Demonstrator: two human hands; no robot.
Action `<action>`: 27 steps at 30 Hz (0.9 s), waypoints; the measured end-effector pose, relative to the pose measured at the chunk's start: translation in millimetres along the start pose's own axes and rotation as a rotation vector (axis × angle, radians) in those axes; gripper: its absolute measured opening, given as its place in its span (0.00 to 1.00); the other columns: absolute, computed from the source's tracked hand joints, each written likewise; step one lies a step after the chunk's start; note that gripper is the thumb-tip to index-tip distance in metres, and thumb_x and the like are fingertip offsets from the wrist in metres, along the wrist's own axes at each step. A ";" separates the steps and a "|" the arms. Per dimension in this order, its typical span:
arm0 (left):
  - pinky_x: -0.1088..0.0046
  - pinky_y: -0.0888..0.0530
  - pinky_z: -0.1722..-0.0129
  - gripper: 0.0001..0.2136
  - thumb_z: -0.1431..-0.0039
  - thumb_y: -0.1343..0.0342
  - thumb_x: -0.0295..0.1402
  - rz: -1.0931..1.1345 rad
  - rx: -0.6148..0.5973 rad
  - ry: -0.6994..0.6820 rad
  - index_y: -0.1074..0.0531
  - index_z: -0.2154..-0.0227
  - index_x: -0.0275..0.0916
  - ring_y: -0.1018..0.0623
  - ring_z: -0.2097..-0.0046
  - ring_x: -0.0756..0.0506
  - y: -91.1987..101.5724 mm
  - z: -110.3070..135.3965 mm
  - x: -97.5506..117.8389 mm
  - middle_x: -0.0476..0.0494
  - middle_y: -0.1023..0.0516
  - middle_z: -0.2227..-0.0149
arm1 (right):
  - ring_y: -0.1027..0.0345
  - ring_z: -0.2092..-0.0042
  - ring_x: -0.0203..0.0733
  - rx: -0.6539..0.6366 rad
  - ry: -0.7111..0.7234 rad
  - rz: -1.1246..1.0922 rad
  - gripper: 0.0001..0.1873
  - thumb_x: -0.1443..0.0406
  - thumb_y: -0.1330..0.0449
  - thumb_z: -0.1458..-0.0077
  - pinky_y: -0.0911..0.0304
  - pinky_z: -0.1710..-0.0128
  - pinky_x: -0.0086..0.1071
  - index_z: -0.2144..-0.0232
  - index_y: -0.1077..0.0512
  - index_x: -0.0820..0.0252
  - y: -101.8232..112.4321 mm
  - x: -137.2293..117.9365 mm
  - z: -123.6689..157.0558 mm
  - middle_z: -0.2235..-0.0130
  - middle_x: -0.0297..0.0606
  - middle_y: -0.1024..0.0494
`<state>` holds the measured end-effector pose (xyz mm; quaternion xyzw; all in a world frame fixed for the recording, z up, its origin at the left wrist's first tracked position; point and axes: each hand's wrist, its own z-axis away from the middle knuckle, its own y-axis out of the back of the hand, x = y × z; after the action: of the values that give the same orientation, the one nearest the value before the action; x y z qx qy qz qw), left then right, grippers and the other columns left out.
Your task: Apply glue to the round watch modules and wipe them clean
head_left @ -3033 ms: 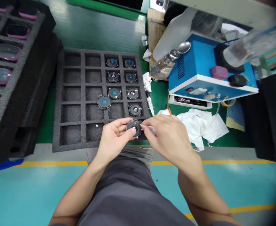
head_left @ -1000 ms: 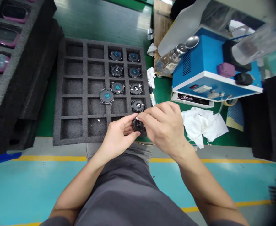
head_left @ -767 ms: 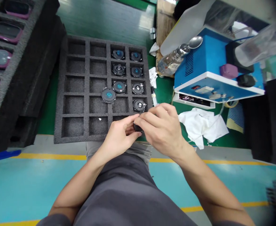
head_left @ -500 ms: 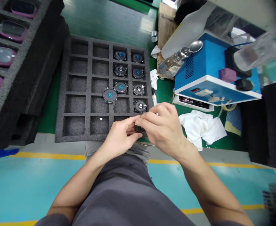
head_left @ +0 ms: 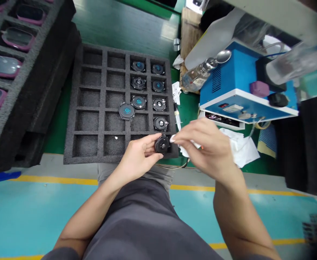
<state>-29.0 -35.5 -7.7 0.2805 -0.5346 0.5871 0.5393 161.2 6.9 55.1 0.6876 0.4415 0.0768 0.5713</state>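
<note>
Between the thumb and fingers of my left hand point(head_left: 139, 156) is a round black watch case point(head_left: 162, 143), held over the near right corner of a grey foam tray point(head_left: 101, 158). My right hand point(head_left: 205, 144) is just right of it, its fingertips pinched on a small white wad point(head_left: 172, 138) that looks like cotton or tissue. In the tray's two right columns lie several similar watch cases, such as one point(head_left: 161, 124) just beyond my left hand. Another watch case point(head_left: 126, 111) rests across a divider near the middle of the tray.
Stacked black foam trays point(head_left: 50, 72) with pink-edged pieces stand at the left. To the right are a blue machine point(head_left: 245, 72), a glass bottle point(head_left: 196, 77) with a metal spoon point(head_left: 223, 56) by it, and white cloth or tissue point(head_left: 246, 150). A pen-like tube point(head_left: 177, 117) lies beside the tray.
My right hand has moved right, away from the watch case, uncovering its face and showing the white wad in the fingertips. My left hand keeps its hold in nearly the same place.
</note>
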 end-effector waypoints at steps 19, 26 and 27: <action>0.60 0.21 0.45 0.28 0.51 0.32 0.25 -0.005 0.015 -0.012 0.26 0.45 0.33 0.16 0.50 0.39 -2.5 0.5 6.0 0.36 0.17 0.50 | 0.28 0.63 0.43 0.129 -0.199 -0.126 0.05 0.68 0.40 0.38 0.34 0.60 0.41 0.64 0.24 0.54 -23.4 5.1 22.4 0.66 0.37 0.20; 0.61 0.20 0.47 0.27 0.52 0.30 0.25 -0.050 0.022 -0.014 0.24 0.46 0.35 0.16 0.50 0.38 -3.7 1.2 9.2 0.38 0.16 0.51 | 0.28 0.63 0.42 0.123 -0.216 -0.161 0.05 0.68 0.41 0.37 0.35 0.60 0.40 0.65 0.24 0.54 -28.7 1.5 19.8 0.66 0.37 0.20; 0.61 0.20 0.47 0.28 0.53 0.30 0.26 -0.054 0.026 -0.015 0.24 0.46 0.35 0.16 0.50 0.38 -3.7 1.4 9.2 0.38 0.16 0.52 | 0.28 0.63 0.42 0.123 -0.218 -0.162 0.05 0.68 0.41 0.37 0.34 0.60 0.40 0.65 0.24 0.54 -29.2 1.1 19.5 0.66 0.37 0.19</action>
<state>-28.3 -34.3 2.2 0.3063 -0.5232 0.5771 0.5472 158.5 -7.6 23.3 0.6876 0.4350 -0.0717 0.5770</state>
